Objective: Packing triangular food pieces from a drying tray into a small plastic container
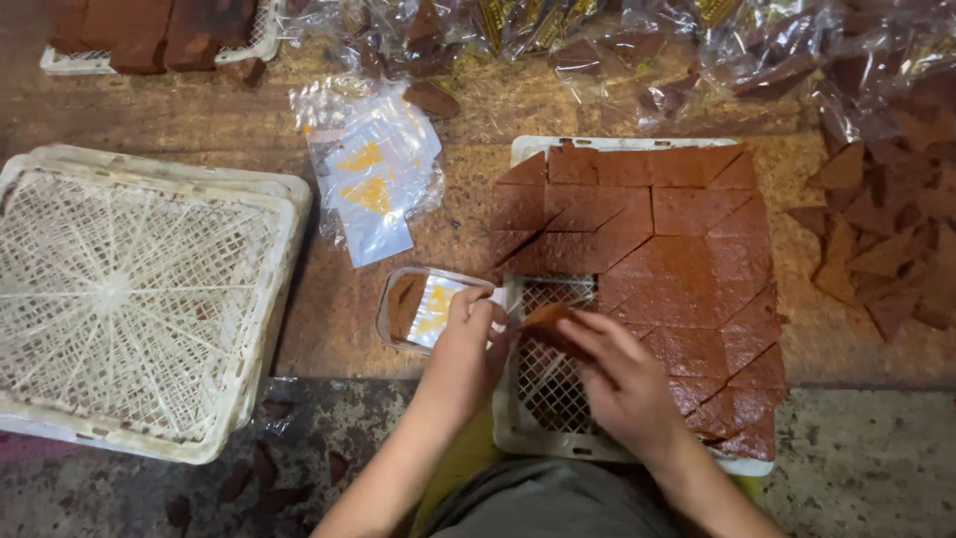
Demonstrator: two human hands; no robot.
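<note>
Right grip (612,374) pinching brown slice (546,321)

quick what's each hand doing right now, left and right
Left hand: closed on the mouth of a clear packet with a yellow label.
Right hand: pinching a reddish-brown triangular slice over the white mesh tray.

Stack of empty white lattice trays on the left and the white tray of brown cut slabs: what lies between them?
In the head view, a pile of clear plastic bags with yellow print and a small clear bag under the left hand, on bare wooden table.
</note>
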